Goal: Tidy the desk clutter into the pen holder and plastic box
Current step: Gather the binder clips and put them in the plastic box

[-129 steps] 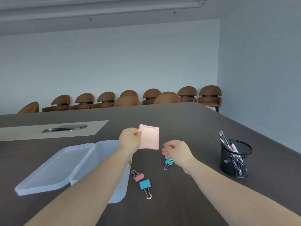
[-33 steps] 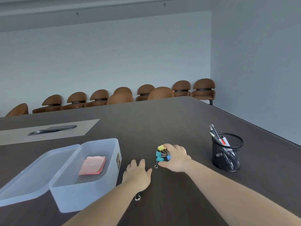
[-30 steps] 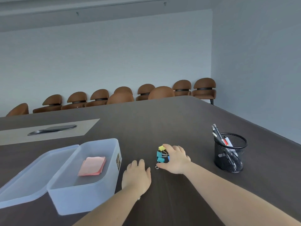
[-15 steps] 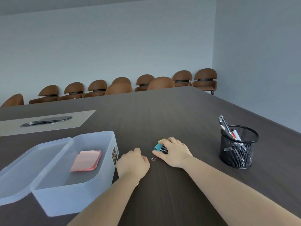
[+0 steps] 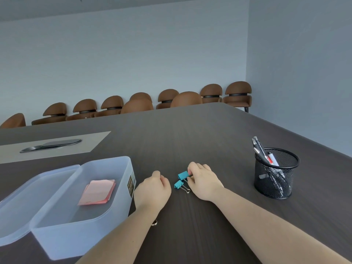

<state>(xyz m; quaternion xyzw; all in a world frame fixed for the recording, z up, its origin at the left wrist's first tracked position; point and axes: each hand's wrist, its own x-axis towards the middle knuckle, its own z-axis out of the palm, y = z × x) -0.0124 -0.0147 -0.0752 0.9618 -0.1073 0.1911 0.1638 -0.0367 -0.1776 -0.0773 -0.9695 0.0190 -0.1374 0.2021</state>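
Note:
A clear plastic box point(image 5: 124, 169) stands open at the left with pink sticky notes point(image 5: 97, 192) inside and its lid point(image 5: 34, 189) hinged out to the left. My left hand point(image 5: 154, 189) rests on the table beside the box, fingers curled shut; a binder clip's wire loop point(image 5: 154, 222) pokes out under the wrist. My right hand point(image 5: 203, 180) pinches a teal binder clip point(image 5: 183, 175), and a second teal clip point(image 5: 178, 184) lies just below it. The black mesh pen holder point(image 5: 274, 178) with several pens point(image 5: 260, 151) stands at the right.
A grey inset panel with a black cover point(image 5: 51, 144) lies at the back left of the dark wooden table point(image 5: 190, 140). Brown chairs point(image 5: 186, 99) line the far edge. The table's right edge runs close behind the pen holder.
My left hand went from flat with spread fingers to a curled fist. My right hand's clip bundle has loosened, with one teal clip now lying on the table. The view tilted down slightly.

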